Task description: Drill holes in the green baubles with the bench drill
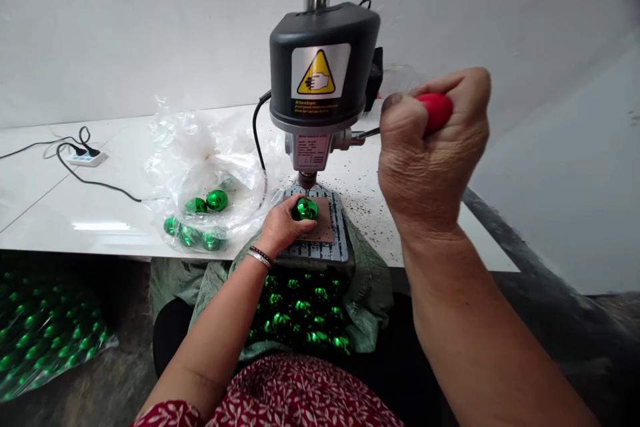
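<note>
My left hand (284, 223) grips a shiny green ball (306, 209), thumb and fingers on its sides. The ball rests over a brown board (324, 228) on the slotted metal base (341, 245) of a small bench drill press (320, 73). Directly above the ball sits the drill chuck (307, 180), its thin bit at or just touching the top; I cannot tell how deep it is. Raised on the right, my right hand (433, 147) is closed around the red knob (436, 112) of the press's feed lever.
Left of the press, a clear plastic bag (200, 153) holds several green balls. More balls fill a green sack (370, 280) below the base and a bag (50, 333) at lower left. A power strip (87, 157) with black cords lies on the white table (120, 200). Dark shavings surround the base.
</note>
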`<state>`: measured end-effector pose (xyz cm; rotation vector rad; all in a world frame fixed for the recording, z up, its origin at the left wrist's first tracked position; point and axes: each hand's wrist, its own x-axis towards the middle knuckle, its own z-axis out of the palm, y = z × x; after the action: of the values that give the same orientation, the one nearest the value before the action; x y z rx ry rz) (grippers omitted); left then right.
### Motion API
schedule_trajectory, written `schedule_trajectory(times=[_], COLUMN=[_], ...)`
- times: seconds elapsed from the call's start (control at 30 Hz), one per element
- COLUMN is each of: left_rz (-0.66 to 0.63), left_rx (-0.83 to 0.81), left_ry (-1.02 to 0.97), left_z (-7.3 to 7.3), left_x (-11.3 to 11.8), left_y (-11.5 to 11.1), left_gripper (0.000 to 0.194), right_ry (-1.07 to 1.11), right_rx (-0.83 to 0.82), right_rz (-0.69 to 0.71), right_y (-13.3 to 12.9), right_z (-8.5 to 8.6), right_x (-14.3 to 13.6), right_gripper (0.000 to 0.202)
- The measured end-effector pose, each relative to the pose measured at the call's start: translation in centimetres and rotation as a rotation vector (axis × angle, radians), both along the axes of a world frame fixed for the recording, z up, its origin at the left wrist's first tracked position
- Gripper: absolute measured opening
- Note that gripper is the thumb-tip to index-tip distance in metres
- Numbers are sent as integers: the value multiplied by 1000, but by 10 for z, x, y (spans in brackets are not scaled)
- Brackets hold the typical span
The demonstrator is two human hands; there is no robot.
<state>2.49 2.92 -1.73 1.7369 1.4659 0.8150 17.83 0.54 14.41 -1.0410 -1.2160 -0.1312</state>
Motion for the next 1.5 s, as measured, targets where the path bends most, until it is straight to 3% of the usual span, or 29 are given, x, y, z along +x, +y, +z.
schedule_trajectory(times=[0.6,1.0,1.23,1.3,1.37,1.5], left_rz=[14,28,26,33,44,55], left_rx=[-34,-16,-14,-16,-13,26], left_ry=[10,50,14,30,62,71], left_z=[3,7,4,5,9,21], left_x=[1,3,2,3,5,5], left_y=[-3,-6,-6,-7,-9,-22], left_gripper=[68,70,67,68,67,53], right_ry=[-49,-44,-5,10,-5,-4], right_rx=[51,108,63,88,92,-202], right_rz=[-131,-79,-49,-57,-74,-65], right_y=[-15,-21,-25,-20,-11,8], right_z=[-31,-54,-78,-66,-41,17], right_x=[-5,-7,-7,-6,-4,1], right_gripper=[11,8,8,10,11,15])
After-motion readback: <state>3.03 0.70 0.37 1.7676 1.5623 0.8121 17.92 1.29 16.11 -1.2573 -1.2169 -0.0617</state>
